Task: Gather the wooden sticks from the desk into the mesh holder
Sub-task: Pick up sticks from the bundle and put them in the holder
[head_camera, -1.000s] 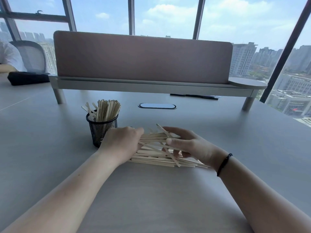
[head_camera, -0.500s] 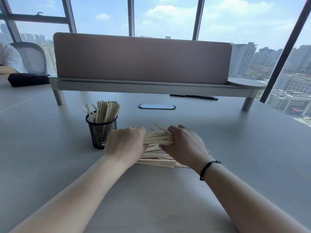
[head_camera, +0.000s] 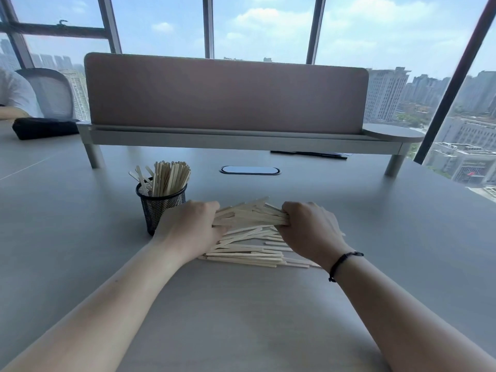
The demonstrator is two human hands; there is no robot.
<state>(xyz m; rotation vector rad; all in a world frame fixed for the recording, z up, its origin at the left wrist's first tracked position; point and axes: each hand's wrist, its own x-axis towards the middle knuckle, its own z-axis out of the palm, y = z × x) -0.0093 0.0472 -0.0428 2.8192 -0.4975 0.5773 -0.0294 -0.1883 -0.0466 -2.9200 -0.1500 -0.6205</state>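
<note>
A pile of pale wooden sticks [head_camera: 249,251] lies on the grey desk [head_camera: 268,318] between my hands. My left hand [head_camera: 188,229] grips the left end of a bundle of sticks [head_camera: 252,214] raised off the pile. My right hand [head_camera: 311,229], with a black cord at the wrist, grips the bundle's right end. A black mesh holder [head_camera: 157,208] stands just left of my left hand, and several sticks [head_camera: 169,178] stand upright in it.
A brown divider screen on a grey raised shelf [head_camera: 241,138] crosses the desk behind. An oval cable port [head_camera: 249,170] sits in the desk. A black pouch [head_camera: 45,127], a chair and a person's arm are at the far left.
My right hand turned palm down and closed over the right end of the sticks. Both hands drew the sticks into a tighter bundle and raised it off the pile.
</note>
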